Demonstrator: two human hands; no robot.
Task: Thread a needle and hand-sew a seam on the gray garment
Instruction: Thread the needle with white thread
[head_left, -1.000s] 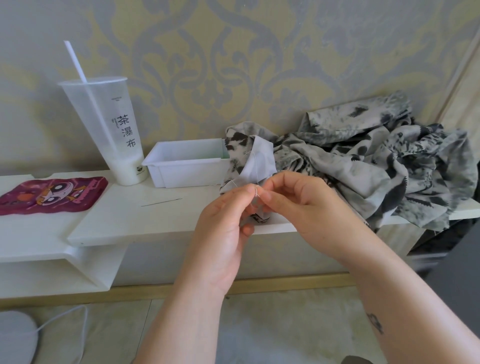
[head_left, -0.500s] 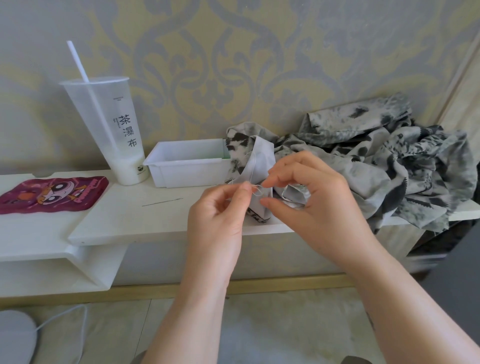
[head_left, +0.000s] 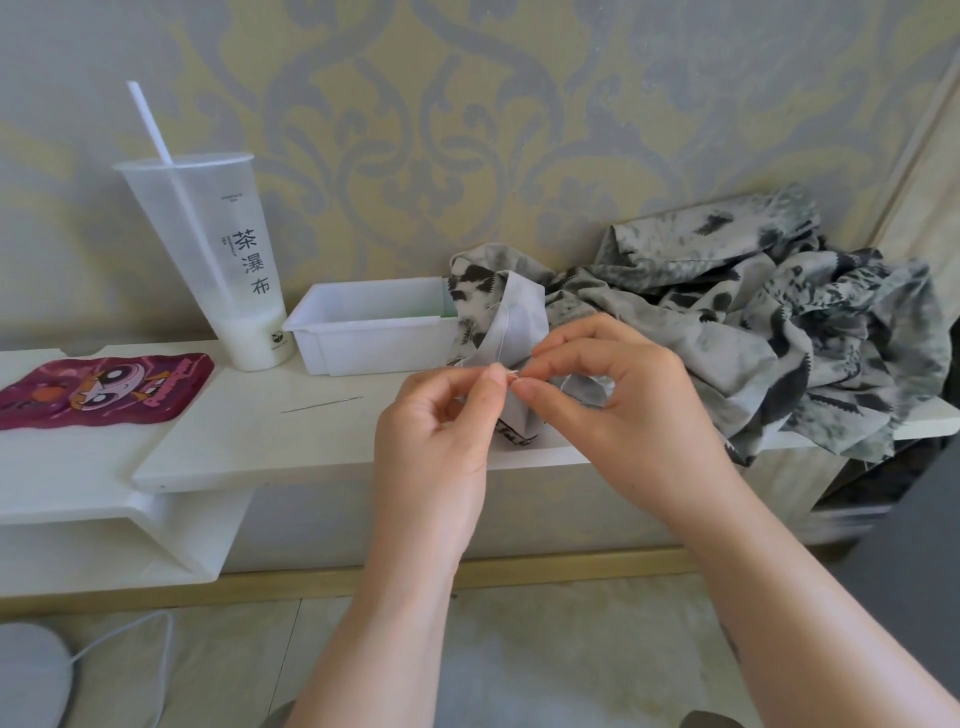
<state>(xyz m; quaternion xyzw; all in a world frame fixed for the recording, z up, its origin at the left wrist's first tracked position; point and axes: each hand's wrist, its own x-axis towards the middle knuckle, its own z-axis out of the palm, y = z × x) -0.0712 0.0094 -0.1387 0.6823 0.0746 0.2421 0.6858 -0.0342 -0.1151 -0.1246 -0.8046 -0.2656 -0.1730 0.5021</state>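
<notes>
A crumpled gray garment (head_left: 737, 322) with dark blotches lies heaped on the right of the white shelf (head_left: 311, 441), one pale fold reaching toward my hands. A thin white thread (head_left: 503, 332) runs from that fold down to my fingertips. My left hand (head_left: 441, 421) and my right hand (head_left: 618, 400) meet tip to tip in front of the fold, both pinching the thread between thumb and forefinger. A bare needle (head_left: 322, 405) lies flat on the shelf, left of my left hand and apart from it.
A tall plastic cup (head_left: 218, 270) with a straw stands at the back left beside a white plastic box (head_left: 374, 332). A magenta cartoon pouch (head_left: 98, 389) lies on the lower left shelf step. A cable and a pale round object lie on the floor at bottom left.
My hands drew slightly apart with a small thread loop between them, then closed again fingertip to fingertip. The needle, cup and garment stayed where they were.
</notes>
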